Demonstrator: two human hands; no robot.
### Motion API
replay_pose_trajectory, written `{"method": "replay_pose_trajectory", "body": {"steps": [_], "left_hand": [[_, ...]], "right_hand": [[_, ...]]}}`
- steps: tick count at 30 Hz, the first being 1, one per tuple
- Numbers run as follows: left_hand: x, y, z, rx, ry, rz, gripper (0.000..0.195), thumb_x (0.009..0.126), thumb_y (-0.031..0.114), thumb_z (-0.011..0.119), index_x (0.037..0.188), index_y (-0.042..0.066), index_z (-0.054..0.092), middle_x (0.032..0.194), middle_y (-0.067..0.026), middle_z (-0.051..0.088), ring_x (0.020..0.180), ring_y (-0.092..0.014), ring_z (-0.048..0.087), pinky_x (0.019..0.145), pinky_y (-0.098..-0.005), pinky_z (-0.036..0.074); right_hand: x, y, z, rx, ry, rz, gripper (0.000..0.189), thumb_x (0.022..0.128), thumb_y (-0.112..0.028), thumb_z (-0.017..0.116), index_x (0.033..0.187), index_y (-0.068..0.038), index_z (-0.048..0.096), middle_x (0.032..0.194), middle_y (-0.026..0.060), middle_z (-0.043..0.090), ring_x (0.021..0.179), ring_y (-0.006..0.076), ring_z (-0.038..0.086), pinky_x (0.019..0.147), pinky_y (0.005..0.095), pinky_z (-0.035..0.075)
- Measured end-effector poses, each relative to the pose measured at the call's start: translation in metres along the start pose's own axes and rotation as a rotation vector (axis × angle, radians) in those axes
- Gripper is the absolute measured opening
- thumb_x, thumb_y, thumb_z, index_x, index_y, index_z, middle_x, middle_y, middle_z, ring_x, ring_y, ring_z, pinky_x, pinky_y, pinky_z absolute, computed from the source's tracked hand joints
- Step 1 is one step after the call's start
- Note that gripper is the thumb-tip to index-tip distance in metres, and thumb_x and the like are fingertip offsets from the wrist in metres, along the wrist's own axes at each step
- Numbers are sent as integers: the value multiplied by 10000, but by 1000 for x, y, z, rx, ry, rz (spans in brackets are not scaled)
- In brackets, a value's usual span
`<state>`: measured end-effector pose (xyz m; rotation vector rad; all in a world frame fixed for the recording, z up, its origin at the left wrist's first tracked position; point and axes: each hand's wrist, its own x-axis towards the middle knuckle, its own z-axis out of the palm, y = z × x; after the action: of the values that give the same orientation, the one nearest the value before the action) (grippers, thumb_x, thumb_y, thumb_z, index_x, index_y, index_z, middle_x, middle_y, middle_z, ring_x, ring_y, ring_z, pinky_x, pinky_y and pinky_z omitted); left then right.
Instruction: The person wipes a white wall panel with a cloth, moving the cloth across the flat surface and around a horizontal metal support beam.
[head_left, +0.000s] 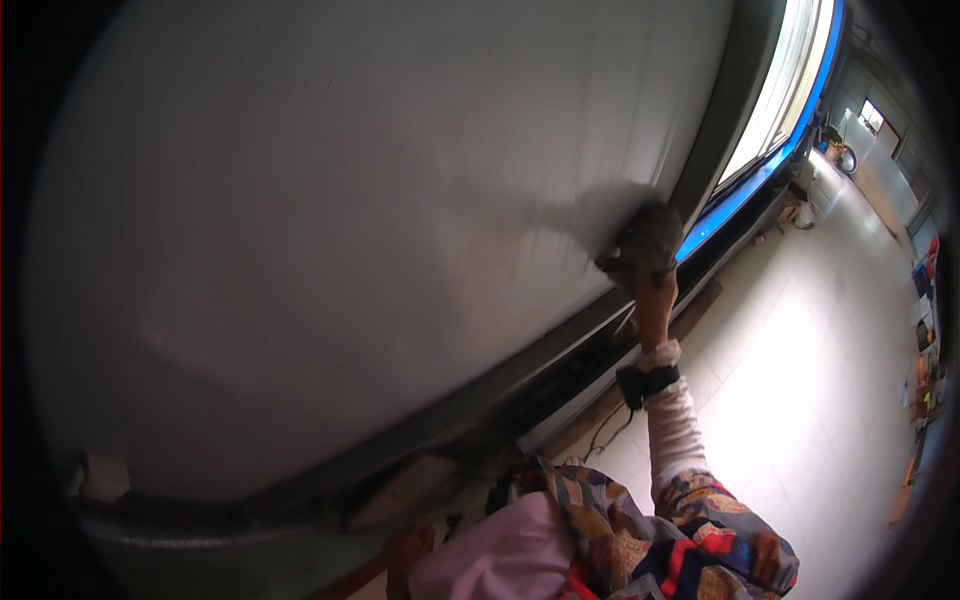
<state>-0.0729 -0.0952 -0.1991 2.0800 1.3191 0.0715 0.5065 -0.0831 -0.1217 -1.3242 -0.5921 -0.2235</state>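
Observation:
My right hand (646, 234) reaches up to the lower right of a large, smooth pale panel (337, 225), close by its dark frame (720, 105). Dark, crumpled cloth covers the hand; whether it is a glove or a rag is too blurred to tell, and the fingers are hidden. A dark band with a small box sits on that wrist, over a pale sleeve. Low in the view, beside pink fabric, my left hand (409, 547) shows only partly and dimly, its fingers unclear.
A bright blue edge strip (735, 202) runs along the frame at the right. Beyond lies a pale tiled floor (780, 375), with assorted items along the far right side. A brown wooden piece (405, 487) and a thin cord (611, 435) lie below the panel.

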Motion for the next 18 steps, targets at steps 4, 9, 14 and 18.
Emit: {"method": "replay_pose_trajectory", "body": {"steps": [4,9,14,18], "left_hand": [[2,3,2,46,-23,-2,293,883,292,662,1122,126,693,931,-164,700,842,-338,691,765,-439,543],[5,5,9,94,-48,-27,283,905,318,656,1108,125,695,945,-165,703,851,-342,693,771,-450,542],[19,33,1,14,-76,14,274,933,311,643,1108,106,694,980,-169,703,897,-349,691,805,-459,539],[32,36,2,72,-104,48,323,964,326,590,1157,83,678,1068,-195,690,985,-367,674,860,-443,524]], "right_hand": [[16,-2,-3,-87,-34,247,330,938,-156,677,1240,-30,629,1106,58,700,983,129,632,861,318,526],[-59,-28,40,-52,-186,0,465,863,-53,703,1292,-21,525,1133,144,659,1061,264,655,912,373,530],[-135,-20,51,-28,-548,-103,573,784,-143,779,1313,-60,575,1352,214,536,1239,404,553,1036,435,466],[-144,-42,34,-221,-799,13,484,779,-149,778,1221,-47,609,1291,195,572,1206,399,572,989,429,491]]}}
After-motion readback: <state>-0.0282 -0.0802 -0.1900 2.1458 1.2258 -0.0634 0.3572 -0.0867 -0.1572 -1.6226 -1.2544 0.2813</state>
